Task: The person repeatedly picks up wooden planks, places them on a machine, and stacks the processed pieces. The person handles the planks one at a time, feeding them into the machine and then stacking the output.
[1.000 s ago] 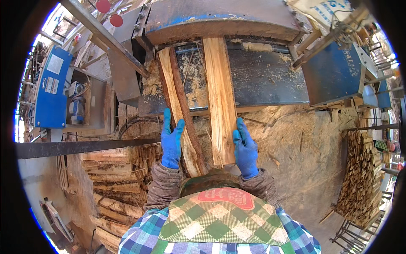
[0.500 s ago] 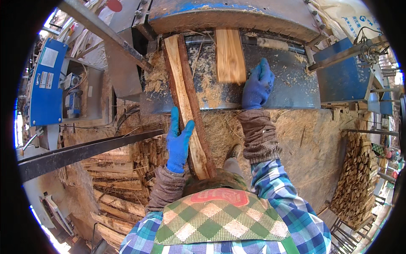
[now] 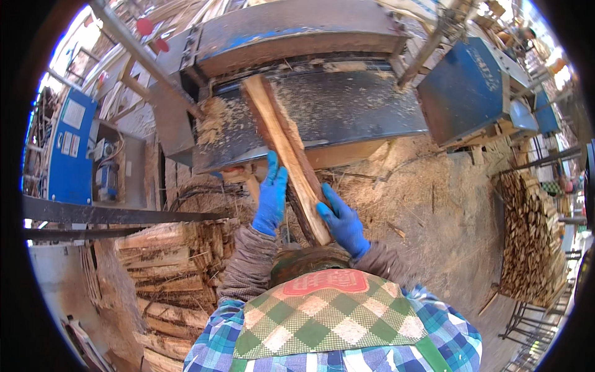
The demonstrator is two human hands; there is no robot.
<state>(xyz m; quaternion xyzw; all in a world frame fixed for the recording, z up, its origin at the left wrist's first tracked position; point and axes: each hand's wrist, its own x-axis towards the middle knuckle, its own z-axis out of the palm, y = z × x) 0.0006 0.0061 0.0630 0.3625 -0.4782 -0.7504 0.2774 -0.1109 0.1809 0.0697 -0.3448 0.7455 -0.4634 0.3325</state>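
Observation:
A long rough-sawn slab of wood with bark along its edges reaches from near my body up over the machine's dark metal bed. My left hand, in a blue glove, holds the slab's left edge near the front of the bed. On the right edge, closer to the near end, my right hand grips it with the thumb side against the pale wood. The far end of the slab lies on the bed, short of the machine's housing. Parts of the fingers under the wood are hidden.
Sawdust covers part of the bed. A stack of split wood is at my left, beside a dark metal rail. Blue cabinets flank the machine. A large wood pile stands at the right.
The short board at the housing is gone from view. My right hand has come back from the bed to the slab's near end. The view has shifted, and the slab is held by both hands.

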